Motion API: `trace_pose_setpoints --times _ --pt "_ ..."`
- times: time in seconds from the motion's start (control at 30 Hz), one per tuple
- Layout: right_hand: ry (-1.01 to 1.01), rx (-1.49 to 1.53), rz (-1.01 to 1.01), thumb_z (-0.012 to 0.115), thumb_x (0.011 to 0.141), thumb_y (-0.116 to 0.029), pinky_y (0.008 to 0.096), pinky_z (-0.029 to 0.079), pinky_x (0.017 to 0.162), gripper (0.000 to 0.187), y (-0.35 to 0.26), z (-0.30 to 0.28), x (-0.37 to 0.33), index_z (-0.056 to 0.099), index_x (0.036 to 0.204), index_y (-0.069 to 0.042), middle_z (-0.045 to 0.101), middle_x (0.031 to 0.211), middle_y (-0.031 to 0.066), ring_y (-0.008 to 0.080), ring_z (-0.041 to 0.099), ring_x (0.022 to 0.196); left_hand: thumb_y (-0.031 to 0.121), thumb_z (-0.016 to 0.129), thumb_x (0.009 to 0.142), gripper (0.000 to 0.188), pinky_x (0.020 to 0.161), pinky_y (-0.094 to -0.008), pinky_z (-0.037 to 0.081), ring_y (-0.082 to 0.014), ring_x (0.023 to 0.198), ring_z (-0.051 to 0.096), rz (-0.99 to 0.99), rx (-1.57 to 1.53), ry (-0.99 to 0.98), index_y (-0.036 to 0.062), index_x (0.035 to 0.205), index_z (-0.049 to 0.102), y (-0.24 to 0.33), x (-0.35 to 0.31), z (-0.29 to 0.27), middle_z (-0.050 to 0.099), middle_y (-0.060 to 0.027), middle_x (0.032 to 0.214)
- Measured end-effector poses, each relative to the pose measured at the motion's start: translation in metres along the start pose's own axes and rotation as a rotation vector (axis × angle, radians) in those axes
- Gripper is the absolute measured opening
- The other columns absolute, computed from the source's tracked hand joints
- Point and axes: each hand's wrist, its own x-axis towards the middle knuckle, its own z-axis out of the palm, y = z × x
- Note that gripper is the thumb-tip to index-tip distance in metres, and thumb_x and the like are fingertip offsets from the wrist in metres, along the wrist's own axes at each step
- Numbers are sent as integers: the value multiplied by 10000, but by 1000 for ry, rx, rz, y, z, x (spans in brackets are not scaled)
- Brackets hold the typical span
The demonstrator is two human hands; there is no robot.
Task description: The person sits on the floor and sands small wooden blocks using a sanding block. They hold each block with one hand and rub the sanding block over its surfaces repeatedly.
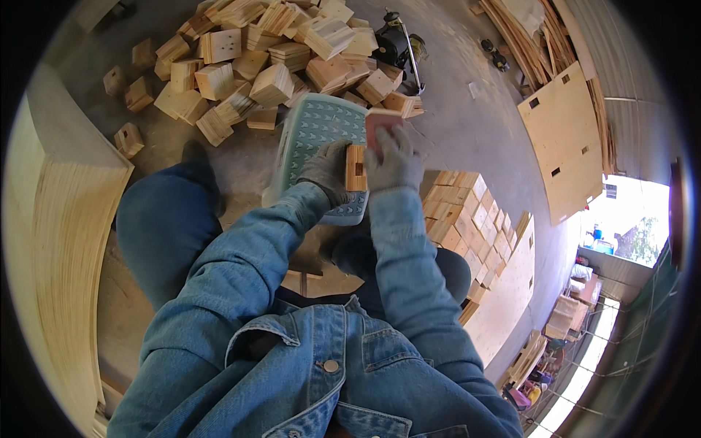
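Note:
My gloved left hand (325,171) is closed around a small wooden block (355,168) with a dark notch in its face, above a pale green plastic stool (321,120) with a raised pattern. Just right of it, my gloved right hand (395,162) grips a flat reddish-brown block (381,120) that looks like a sanding block. A narrow gap shows between the wooden block and my right hand. Motion slightly blurs the right fingers.
Beyond the stool lies a loose heap of wooden blocks (270,55), with a black power tool (398,45) at its right. Stacked blocks (467,219) stand on a board to my right. A large plywood stack (62,219) rises at left. Notched panels (562,139) lie far right.

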Motion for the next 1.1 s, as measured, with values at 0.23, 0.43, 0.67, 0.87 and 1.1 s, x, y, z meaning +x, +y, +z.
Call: trace_pose_setpoints --times 0.23,0.43,0.67,0.87,1.1 --pt "-87 -69 -42 744 903 -397 481 505 1071 539 8 4 45 660 1418 -261 565 1541 112 391 619 1281 288 924 652 1026 1199 -445 439 -392 1396 516 -61 1 -96 178 1531 408 19 -3 -14 508 -168 1488" --pt "58 -8 -153 769 884 -372 523 508 1030 518 25 -9 -72 696 1378 -234 575 1514 126 383 615 1272 332 930 651 1021 1200 -448 436 -389 1388 518 63 81 -67 163 1517 416 14 4 -8 496 -175 1496" --pt "-45 46 -99 828 830 -355 560 508 1015 543 27 -31 -163 726 1343 -211 585 1495 136 464 598 1191 347 950 609 1053 1169 -488 449 -392 1342 526 -27 62 -41 136 1493 419 11 0 -7 528 -188 1428" --pt "-38 132 -86 848 806 -316 549 505 1017 532 29 -23 -155 736 1315 -211 609 1469 141 444 612 1186 368 965 612 1078 1186 -481 438 -392 1347 523 16 89 14 122 1501 408 5 3 4 526 -190 1431" --pt "78 195 -115 862 785 -271 533 508 1003 525 31 -46 -162 743 1291 -193 640 1413 151 395 637 1170 334 955 623 1073 1205 -473 422 -403 1370 509 -80 18 -50 109 1520 411 17 -2 -6 507 -202 1467"
